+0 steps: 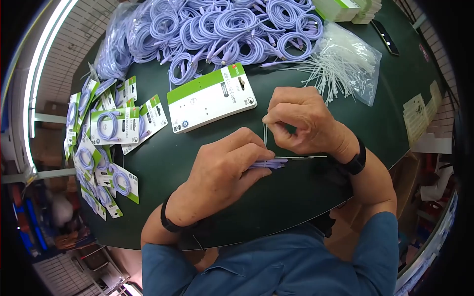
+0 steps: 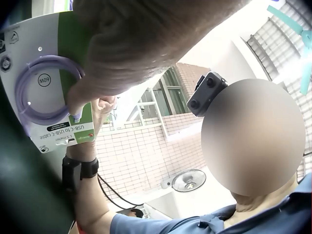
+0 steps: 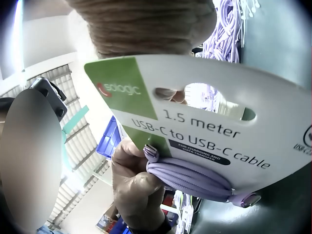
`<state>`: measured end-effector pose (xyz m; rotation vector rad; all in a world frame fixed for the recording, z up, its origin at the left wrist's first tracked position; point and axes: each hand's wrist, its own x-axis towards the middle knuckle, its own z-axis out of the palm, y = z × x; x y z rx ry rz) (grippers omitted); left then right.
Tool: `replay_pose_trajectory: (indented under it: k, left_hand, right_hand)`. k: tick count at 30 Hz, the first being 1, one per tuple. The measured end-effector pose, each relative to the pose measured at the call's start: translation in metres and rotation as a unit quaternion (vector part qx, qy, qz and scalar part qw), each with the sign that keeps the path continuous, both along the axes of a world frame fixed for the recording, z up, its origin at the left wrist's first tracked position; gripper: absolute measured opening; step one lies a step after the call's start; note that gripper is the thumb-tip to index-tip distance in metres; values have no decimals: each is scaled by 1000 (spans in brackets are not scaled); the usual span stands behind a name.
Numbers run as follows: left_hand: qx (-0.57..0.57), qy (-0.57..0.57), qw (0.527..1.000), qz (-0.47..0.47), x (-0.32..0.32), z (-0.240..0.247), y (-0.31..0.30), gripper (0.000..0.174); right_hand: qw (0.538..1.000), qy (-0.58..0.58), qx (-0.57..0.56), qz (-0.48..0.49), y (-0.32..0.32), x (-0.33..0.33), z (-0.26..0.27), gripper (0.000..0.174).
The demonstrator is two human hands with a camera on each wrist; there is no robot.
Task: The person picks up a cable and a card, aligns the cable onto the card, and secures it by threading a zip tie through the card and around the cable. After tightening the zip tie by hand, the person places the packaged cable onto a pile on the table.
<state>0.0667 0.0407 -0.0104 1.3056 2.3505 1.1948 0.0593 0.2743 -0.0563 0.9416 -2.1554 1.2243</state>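
Observation:
My left hand (image 1: 222,165) grips a coiled lilac USB-C cable (image 3: 190,178) against a white and green packaging card (image 3: 204,141). In the head view the card is nearly edge-on, and the cable's ends poke out past my fingertips. Just above, my right hand (image 1: 308,118) is curled with thumb and forefinger together, pinching a thin white cable tie (image 1: 265,135) that runs down toward the card. The left wrist view shows the coil lying round on the card's front, with the left thumb pressing beside a cable end. My right fingers are largely hidden behind the card in the right wrist view.
Loose coiled cables (image 1: 222,29) are heaped at the back. A stack of blank cards (image 1: 212,101) lies mid-table, left of my right hand. Carded cables (image 1: 106,128) pile up at the left. A bag of cable ties (image 1: 350,59) spills at the back right, near a phone (image 1: 385,37).

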Motion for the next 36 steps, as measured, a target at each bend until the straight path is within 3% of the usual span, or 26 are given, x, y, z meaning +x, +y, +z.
replay_pose_trajectory:
  k: [11,19,29,32,34,35,36]
  left_hand:
    - [-12,29,999,29,7,0,6,29]
    - [30,56,997,34,23,2,9,30]
    - [-14,95,995,35,23,1,9,32]
    - [8,90,994,53,14,2,4,31]
    - [57,53,993,92,2,3,-4,28]
    - [45,53,992,101,-2,2,-6,28]
    - [154,-19,977,144,-7,-1,-6,28]
  right_hand:
    - [997,-80,21,10,7,-5,-18,19]
    - [989,-127,48,60,1,-4,-20,13]
    - [952,-234,135,144,6,-2,-23,6]
    - [948,-297,64,90,12,-8,-25,4]
    - [925,-378,-26,12,20,-10,-19,11]
    - [931,-349,-109,3,24,-14,-18,15]
    - [929,-317,-192,-6,29,-18,-16,20]
